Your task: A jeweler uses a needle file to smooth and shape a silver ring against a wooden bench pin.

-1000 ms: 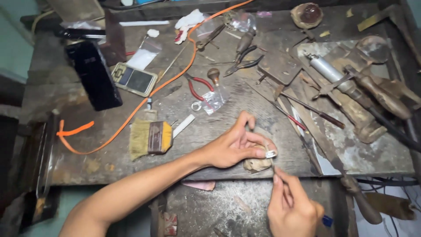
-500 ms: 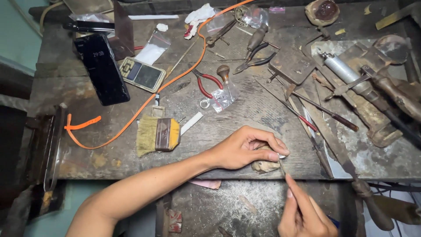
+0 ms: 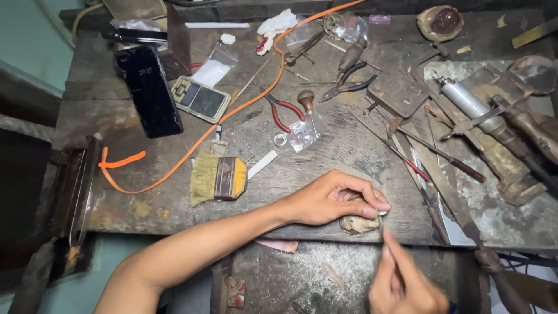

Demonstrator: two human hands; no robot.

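Observation:
My left hand (image 3: 337,197) rests at the front edge of a worn wooden workbench (image 3: 325,151), its thumb and forefinger pinched on a tiny silvery piece (image 3: 382,213). The piece is held against a small wooden bench peg (image 3: 357,224) that juts from the bench edge. My right hand (image 3: 404,285) is below it, blurred, fingers closed around a thin tool (image 3: 385,241) whose tip points up toward the piece. What kind of tool it is cannot be made out.
A wide brush (image 3: 218,177) lies left of my left hand. Red-handled pliers (image 3: 282,113), a small plastic bag (image 3: 303,135), a pocket scale (image 3: 200,99), a black phone (image 3: 148,90), an orange cord (image 3: 192,145) and several files and metal tools (image 3: 442,154) litter the bench.
The view has shifted slightly. My right hand has dropped a little lower and now looks blurred. My left hand stays pinched on the piece at the peg.

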